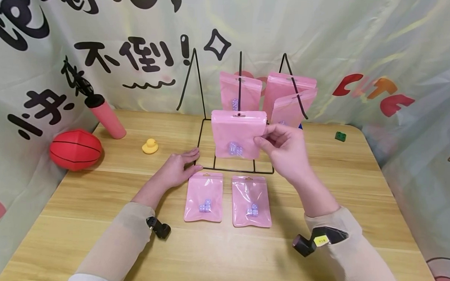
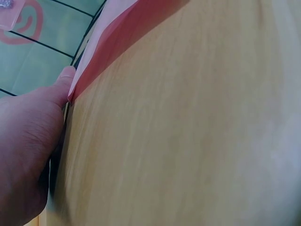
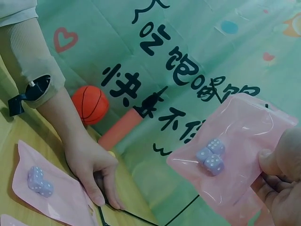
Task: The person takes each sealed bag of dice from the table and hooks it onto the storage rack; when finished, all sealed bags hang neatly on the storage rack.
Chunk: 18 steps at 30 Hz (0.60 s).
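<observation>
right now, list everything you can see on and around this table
held bag: 1, pink with pale purple dice inside, up at the front hook of the rack
hung bags: 3, pink, on the rear hooks
flat bags: 2, pink with dice, on the table before the rack
rack: 1, black wire, table middle
ball: 1, red, far left
tube: 1, pink with black cap, leaning at the back left
duck: 1, yellow, left of the rack
block: 1, green, back right
table: 1, light wood
left hand: flat on the table, touching the rack base
right hand: pinches the held bag
</observation>
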Each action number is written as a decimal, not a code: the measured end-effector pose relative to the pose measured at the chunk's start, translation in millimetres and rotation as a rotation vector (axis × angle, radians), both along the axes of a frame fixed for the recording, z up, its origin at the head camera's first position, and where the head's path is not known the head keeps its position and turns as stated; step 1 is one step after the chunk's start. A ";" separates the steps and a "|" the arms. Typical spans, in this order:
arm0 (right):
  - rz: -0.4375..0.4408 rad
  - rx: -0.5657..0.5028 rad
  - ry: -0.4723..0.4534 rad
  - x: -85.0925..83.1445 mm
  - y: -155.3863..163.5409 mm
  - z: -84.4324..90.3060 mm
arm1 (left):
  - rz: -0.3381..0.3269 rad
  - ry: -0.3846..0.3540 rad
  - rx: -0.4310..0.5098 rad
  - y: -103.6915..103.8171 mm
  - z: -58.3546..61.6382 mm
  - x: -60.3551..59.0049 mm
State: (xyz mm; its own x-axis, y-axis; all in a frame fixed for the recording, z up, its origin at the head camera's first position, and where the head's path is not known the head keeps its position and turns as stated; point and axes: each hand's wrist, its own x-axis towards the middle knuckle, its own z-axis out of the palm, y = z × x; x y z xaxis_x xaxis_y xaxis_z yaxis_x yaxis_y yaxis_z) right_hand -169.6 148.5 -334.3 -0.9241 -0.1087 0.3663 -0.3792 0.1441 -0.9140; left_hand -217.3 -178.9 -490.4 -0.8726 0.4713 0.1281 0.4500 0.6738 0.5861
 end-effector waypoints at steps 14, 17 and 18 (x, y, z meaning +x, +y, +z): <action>-0.059 -0.006 -0.055 -17.5 -4.9 -5.0 | -0.003 0.004 -0.004 0.0 -1.0 -0.2; -0.072 -0.006 -0.059 -20.2 -6.8 -4.1 | -0.002 0.004 -0.002 -0.2 -0.7 0.0; -0.074 -0.007 -0.058 -20.9 -7.5 -3.6 | -0.003 0.005 -0.001 -0.3 -0.9 0.2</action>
State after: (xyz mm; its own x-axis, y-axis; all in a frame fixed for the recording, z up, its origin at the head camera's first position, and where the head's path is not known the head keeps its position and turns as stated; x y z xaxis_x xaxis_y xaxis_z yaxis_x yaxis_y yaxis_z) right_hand -190.4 141.0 -337.9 -0.9493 -0.0367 0.3122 -0.3139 0.1629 -0.9354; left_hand -217.1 -179.2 -491.3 -0.8704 0.4742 0.1322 0.4552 0.6730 0.5830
